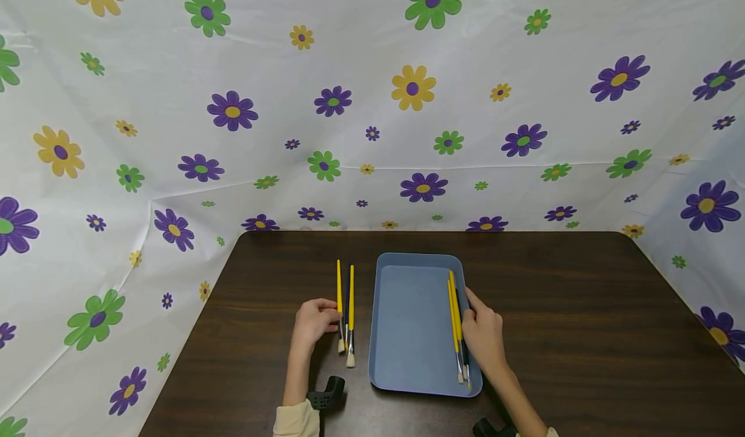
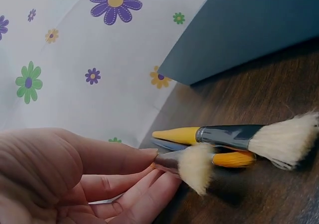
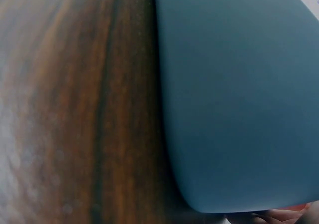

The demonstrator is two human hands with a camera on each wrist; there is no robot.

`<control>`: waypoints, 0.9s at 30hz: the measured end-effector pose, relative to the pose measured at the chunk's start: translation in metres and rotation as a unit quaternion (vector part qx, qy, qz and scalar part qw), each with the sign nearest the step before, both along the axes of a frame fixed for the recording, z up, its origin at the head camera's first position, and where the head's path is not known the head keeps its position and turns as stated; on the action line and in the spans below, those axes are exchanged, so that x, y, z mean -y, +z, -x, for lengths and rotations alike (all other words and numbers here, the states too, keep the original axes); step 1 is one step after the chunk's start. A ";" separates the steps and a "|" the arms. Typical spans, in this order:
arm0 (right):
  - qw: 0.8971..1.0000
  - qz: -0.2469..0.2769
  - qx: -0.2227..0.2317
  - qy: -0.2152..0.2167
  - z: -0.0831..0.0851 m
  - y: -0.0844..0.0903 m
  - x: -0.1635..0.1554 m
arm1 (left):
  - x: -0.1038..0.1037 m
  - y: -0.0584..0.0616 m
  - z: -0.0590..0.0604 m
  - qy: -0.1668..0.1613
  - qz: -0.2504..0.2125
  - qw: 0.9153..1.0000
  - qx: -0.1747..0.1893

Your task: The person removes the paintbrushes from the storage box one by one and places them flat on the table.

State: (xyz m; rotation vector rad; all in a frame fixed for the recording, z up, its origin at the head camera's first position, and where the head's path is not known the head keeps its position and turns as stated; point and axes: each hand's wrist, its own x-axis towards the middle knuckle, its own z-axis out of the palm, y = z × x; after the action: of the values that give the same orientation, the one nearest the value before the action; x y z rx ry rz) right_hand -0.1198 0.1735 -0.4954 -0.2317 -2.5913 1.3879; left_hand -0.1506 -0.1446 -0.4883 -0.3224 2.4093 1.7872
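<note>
Head view shows three slim paintbrushes with pale bristles (image 1: 346, 320), two yellow-handled and one dark blue, lying side by side on the dark wooden worktop (image 1: 582, 333) just left of the shallow blue plastic tray (image 1: 407, 320). Left hand (image 1: 314, 324) pinches the leftmost brush near its ferrule. Right hand (image 1: 483, 337) lies with straight fingers on the tray's right rim, beside two or three more brushes (image 1: 457, 324) inside. No writing is readable. Bare worktop stretches wide on both sides; flowered sheeting (image 1: 372, 101) walls it in.
</note>
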 end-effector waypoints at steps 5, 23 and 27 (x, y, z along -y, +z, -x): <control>1.000 0.002 0.003 0.002 0.000 0.000 0.000 | 0.000 -0.001 0.000 0.002 -0.003 1.000 0.004; 1.000 -0.002 -0.006 -0.001 0.001 -0.002 0.001 | 0.002 -0.003 0.000 0.018 0.012 1.000 -0.017; 1.000 -0.003 -0.009 -0.002 0.001 -0.002 0.000 | 0.002 -0.003 0.001 0.017 0.011 1.000 -0.022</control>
State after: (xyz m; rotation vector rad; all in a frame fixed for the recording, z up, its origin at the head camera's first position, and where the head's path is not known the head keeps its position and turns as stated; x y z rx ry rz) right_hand -0.1212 0.1730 -0.4976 -0.2210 -2.5785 1.3748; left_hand -0.1513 -0.1467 -0.4913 -0.3320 2.4687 1.8012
